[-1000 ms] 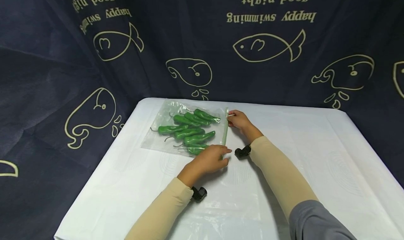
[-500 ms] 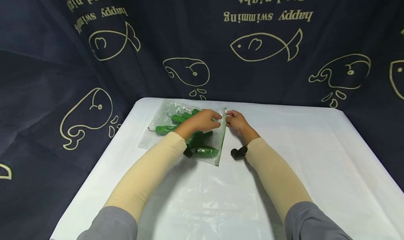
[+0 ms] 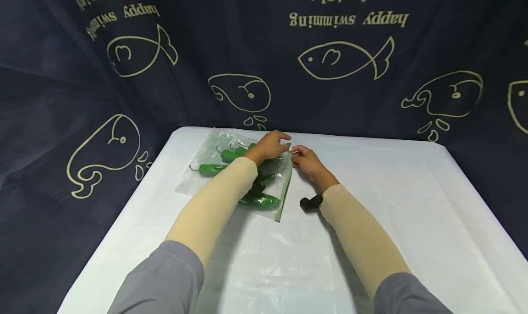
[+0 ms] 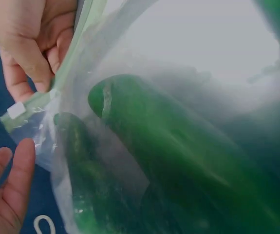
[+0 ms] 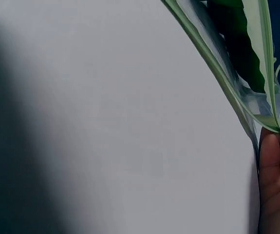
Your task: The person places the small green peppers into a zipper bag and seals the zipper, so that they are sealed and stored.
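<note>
A clear slider zip bag (image 3: 194,176) with a green seal strip lies on the table, holding several green peppers (image 3: 261,202). My right hand (image 3: 307,162) pinches the strip near its far end; the right wrist view shows the thumb and fingers on the strip (image 5: 217,73), its two sides parted. My left hand (image 3: 270,145) reaches over the bag to the far corner. In the left wrist view its fingers (image 4: 23,168) are relaxed and apart from the bag, just below the white slider (image 4: 16,110). My left forearm hides some peppers in the head view.
A white cloth covers the table (image 3: 371,190). The dark curtain (image 3: 350,107) with fish and whale drawings hangs behind and to the left. Black wrist cameras (image 3: 310,203) sit at both wrists.
My left hand has moved from the strip's near end across the bag to its far corner. The right hand stays at the strip, which now bends slightly.
</note>
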The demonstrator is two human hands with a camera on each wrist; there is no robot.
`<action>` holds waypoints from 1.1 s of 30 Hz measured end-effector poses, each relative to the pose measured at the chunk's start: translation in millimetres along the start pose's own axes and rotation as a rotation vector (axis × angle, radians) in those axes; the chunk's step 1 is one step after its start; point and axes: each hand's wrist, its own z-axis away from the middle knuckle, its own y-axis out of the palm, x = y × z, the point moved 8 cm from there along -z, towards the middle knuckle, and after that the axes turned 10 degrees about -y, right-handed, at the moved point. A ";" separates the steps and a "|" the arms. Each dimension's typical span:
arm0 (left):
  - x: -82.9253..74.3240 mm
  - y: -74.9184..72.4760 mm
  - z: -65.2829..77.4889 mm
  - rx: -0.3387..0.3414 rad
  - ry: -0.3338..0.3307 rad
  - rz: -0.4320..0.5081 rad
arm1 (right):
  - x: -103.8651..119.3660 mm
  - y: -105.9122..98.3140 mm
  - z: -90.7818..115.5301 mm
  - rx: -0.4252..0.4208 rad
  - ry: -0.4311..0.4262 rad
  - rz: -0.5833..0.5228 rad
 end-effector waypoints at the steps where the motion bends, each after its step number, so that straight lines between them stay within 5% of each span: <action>1: 0.3 1.1 -1.2 0.002 -0.005 0.014 | 0.2 0.6 0.8 0.008 -0.008 -0.008; 8: 7.1 13.0 -8.2 0.057 -0.029 0.085 | -2.0 1.1 3.3 0.025 -0.045 -0.066; 20: 26.4 17.3 -5.1 0.021 -0.143 0.192 | -3.9 -5.4 1.0 0.009 -0.064 -0.068; 33: 24.7 17.1 1.1 -0.008 -0.156 0.118 | 2.1 -0.4 2.2 0.027 -0.071 -0.069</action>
